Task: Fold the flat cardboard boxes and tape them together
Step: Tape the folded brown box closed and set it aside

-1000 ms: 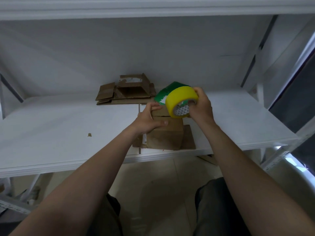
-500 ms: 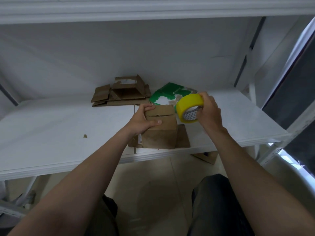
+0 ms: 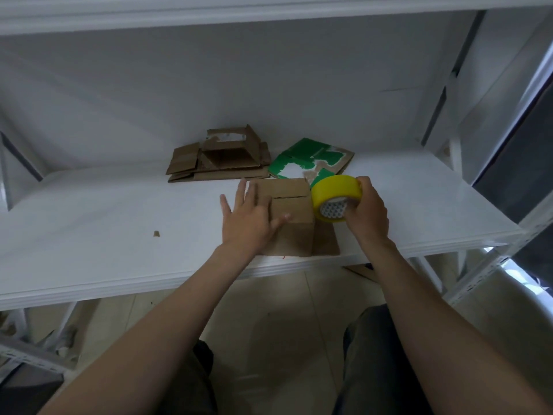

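A small folded brown cardboard box (image 3: 291,223) stands near the front edge of the white shelf (image 3: 104,223), its top flaps closed. My left hand (image 3: 248,218) lies against the box's left side with fingers spread and straight, the thumb resting on its front face. My right hand (image 3: 366,212) grips a yellow tape roll (image 3: 335,199) just to the right of the box, level with its top. A flat cardboard flap (image 3: 326,241) sticks out under the box on the right.
Flattened and half-folded brown boxes (image 3: 221,155) lie at the back of the shelf, with a green-printed torn cardboard sheet (image 3: 311,158) to their right. A small cardboard scrap (image 3: 156,233) lies to the left. White rack posts (image 3: 449,94) stand on the right.
My left hand has opened from holding the box's top to lying flat against its left side. My right hand has lowered the tape roll beside the box.
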`<action>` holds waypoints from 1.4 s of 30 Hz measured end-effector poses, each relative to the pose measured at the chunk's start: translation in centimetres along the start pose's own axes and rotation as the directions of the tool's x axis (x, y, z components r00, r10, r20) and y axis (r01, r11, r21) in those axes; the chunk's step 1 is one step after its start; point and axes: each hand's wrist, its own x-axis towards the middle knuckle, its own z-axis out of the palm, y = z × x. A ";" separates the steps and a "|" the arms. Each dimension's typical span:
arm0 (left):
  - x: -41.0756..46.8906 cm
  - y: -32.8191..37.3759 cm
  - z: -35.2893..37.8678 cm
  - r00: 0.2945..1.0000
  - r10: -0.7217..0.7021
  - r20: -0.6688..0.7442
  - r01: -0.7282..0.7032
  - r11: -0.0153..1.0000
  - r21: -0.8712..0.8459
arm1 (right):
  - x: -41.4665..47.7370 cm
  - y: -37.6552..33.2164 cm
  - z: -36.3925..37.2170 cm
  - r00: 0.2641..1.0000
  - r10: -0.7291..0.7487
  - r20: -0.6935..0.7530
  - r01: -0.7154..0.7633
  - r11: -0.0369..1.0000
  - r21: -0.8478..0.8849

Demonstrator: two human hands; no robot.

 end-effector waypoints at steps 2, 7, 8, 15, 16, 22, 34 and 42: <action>0.1 1.3 -0.3 0.998 0.014 0.069 -0.018 0.997 0.070 | -0.1 0.2 -0.2 0.998 -0.012 0.060 0.009 0.999 0.040; 1.1 4.6 -0.8 0.983 0.089 0.161 -0.096 0.995 0.037 | -0.3 0.8 -1.7 0.972 -0.045 0.231 0.043 0.999 0.015; 1.3 4.8 -0.9 0.982 0.101 0.160 -0.105 0.994 0.011 | -0.2 0.9 -2.1 0.965 -0.057 0.255 0.051 0.998 0.030; 1.7 0.5 -2.2 0.964 0.239 0.120 -0.204 0.948 -0.244 | -1.4 -1.0 -5.0 0.772 -0.093 0.629 0.098 0.995 0.027; 1.6 -0.3 -2.4 0.953 0.273 0.131 -0.225 0.929 -0.293 | -2.0 -1.6 -5.1 0.734 -0.098 0.672 0.089 0.995 0.048; 1.5 -3.5 -1.4 0.906 0.415 0.086 -0.373 0.877 -0.304 | -5.6 -5.1 -2.3 0.638 -0.136 0.758 -0.038 0.978 0.207; 2.3 -3.4 -1.7 0.903 0.413 0.121 -0.362 0.881 -0.305 | -6.2 -6.7 -1.0 0.660 -0.127 0.741 -0.100 0.962 0.254; 3.1 -3.6 -1.4 0.907 0.408 0.104 -0.353 0.871 -0.341 | -7.2 -5.8 -0.9 0.670 0.022 0.742 -0.178 0.975 0.132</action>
